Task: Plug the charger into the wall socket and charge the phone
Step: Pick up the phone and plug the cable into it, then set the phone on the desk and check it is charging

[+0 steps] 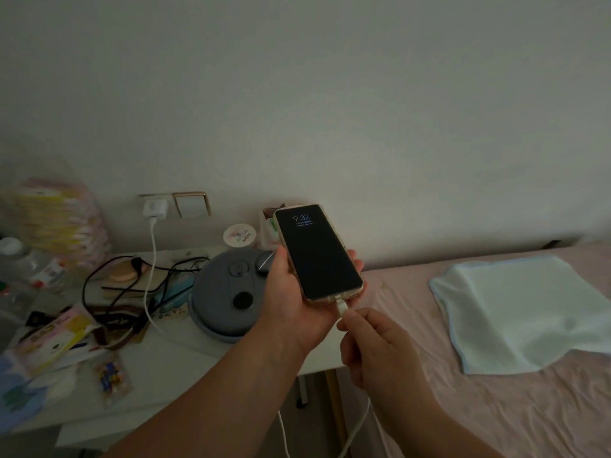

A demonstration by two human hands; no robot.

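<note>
A white charger (154, 208) sits in the wall socket (152, 206) above the table. Its white cable (150, 276) drops across the table and off the front edge. My left hand (291, 299) holds a phone (318, 252) in a clear case, screen up and showing 9:32. My right hand (373, 345) pinches the cable's white plug (343, 309), which sits at the port in the phone's bottom edge. More cable hangs below my right wrist.
A grey round appliance (228, 292) stands on the white table (185, 365) among black cords, packets and a round tub (240, 235). A switch plate (193, 203) is beside the socket. A pale blue cloth (525, 312) lies on the pink bed (496, 408) at right.
</note>
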